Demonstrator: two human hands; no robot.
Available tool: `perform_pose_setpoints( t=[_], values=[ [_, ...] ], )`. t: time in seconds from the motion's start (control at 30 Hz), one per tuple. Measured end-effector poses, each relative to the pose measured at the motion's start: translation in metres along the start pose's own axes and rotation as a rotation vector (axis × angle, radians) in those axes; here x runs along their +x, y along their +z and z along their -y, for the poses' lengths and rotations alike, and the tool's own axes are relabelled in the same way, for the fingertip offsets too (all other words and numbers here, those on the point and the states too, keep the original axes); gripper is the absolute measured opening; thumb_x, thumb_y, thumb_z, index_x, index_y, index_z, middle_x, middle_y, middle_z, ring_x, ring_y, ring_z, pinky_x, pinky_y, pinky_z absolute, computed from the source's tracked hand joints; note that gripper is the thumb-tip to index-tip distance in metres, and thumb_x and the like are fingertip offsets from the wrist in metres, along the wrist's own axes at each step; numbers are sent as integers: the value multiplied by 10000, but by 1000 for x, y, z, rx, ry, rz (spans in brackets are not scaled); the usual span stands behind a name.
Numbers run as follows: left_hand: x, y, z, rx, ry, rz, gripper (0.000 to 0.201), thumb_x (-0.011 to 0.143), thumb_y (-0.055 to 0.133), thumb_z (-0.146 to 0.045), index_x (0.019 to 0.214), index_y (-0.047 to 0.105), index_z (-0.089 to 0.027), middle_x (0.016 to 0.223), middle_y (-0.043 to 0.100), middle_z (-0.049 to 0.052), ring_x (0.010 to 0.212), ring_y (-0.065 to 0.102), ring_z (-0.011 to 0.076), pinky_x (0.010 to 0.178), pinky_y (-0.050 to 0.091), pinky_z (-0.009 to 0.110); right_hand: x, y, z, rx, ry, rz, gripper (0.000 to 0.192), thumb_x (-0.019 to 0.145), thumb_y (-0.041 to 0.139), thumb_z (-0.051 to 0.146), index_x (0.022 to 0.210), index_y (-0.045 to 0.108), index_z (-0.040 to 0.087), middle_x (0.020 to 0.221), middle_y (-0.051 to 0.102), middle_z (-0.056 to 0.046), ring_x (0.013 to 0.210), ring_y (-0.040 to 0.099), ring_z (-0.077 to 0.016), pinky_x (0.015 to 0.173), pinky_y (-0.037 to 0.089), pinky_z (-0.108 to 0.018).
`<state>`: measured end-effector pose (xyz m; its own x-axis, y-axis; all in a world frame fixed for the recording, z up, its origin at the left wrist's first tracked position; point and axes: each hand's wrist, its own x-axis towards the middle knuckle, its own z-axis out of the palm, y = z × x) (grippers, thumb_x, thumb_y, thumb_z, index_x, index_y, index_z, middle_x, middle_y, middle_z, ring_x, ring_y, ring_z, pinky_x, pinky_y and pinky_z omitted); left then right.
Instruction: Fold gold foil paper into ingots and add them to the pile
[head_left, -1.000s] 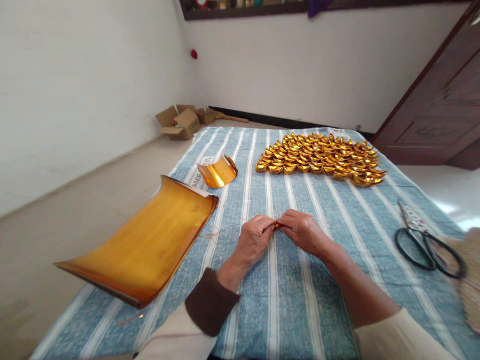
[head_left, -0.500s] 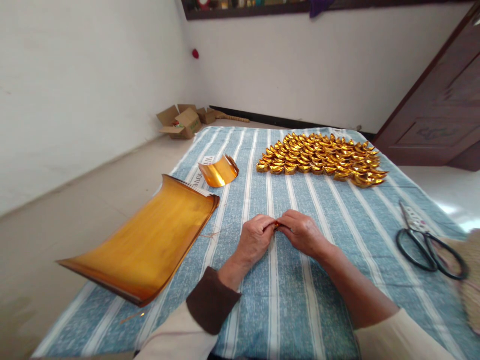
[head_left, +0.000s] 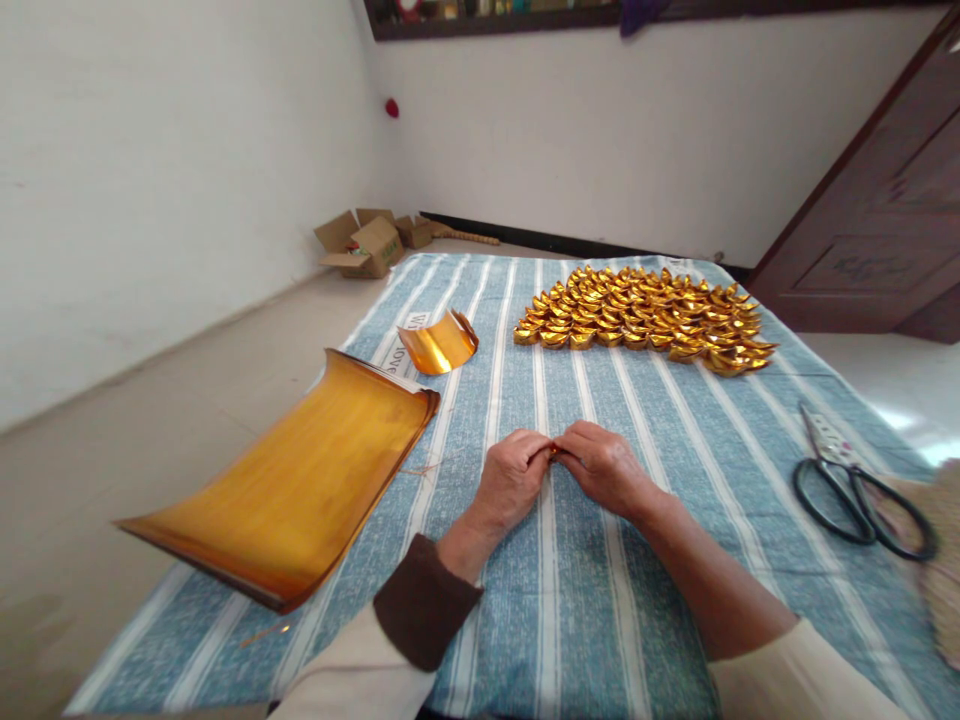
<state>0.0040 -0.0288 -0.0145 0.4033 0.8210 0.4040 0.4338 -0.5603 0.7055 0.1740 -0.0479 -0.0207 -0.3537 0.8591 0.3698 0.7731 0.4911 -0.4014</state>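
Between my fingertips shows a small bit of shiny gold foil paper (head_left: 553, 452), mostly hidden by the fingers. My left hand (head_left: 516, 475) pinches it from the left, and my right hand (head_left: 604, 465) pinches it from the right; both are closed and nearly touch. Beyond them, many folded gold paper ingots (head_left: 645, 315) stand packed in rows at the far right of the table. To the left lies a stack of large gold foil sheets (head_left: 292, 480) with curled edges. A smaller curved stack of gold foil (head_left: 439, 343) sits behind it.
Black-handled scissors (head_left: 855, 500) lie at the right, beside a beige cloth (head_left: 941, 560). A blue and white striped tablecloth (head_left: 637, 640) covers the table. Open cardboard boxes (head_left: 367, 245) rest on the floor at the back left. A dark wooden door (head_left: 862, 230) stands at the right.
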Motion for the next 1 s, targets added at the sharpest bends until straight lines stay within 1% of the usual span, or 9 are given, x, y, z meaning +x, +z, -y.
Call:
perform_pose_setpoints(
  t=[0.1,0.27,0.43,0.57,0.7,1.0],
  values=[
    [0,0,-1,2,2,-3,172,878,533,-125,864,691,-188,832,704,32,801,658,165,744,529,290,0,0,0,-9,-1,-2,215,951,480,191,817,647,172,780,611,-52,765,571,-163,694,426,-263],
    [0,1,-2,18,-35,-22,137,862,556,-124,849,675,-191,811,694,25,778,653,166,730,518,285,-1,1,0,-6,-4,1,201,944,479,172,836,649,170,804,618,-56,783,575,-166,712,434,-268],
    [0,2,-1,27,-47,-14,134,844,568,-109,816,677,-182,787,688,25,757,645,169,713,505,283,-1,1,-1,5,-8,2,167,925,505,154,848,652,171,819,622,-61,794,580,-172,716,440,-273],
    [0,1,-1,11,-47,-3,128,854,568,-133,834,682,-188,808,699,23,781,651,170,732,505,284,-1,0,-2,21,-13,-4,155,926,508,153,859,647,169,807,623,-57,787,586,-174,713,443,-274],
    [1,-1,-2,-29,-124,-29,126,857,574,-170,881,696,-188,853,719,30,807,667,170,751,510,274,-2,0,-2,31,-14,-12,132,920,525,149,870,645,171,817,632,-56,793,594,-173,713,442,-269],
    [3,1,-3,-45,-228,-45,161,803,573,-109,810,715,-186,804,722,19,751,663,157,712,494,247,-2,2,-1,2,-11,-10,133,920,525,152,851,636,175,803,630,-49,784,588,-170,699,425,-264]
  ],
)
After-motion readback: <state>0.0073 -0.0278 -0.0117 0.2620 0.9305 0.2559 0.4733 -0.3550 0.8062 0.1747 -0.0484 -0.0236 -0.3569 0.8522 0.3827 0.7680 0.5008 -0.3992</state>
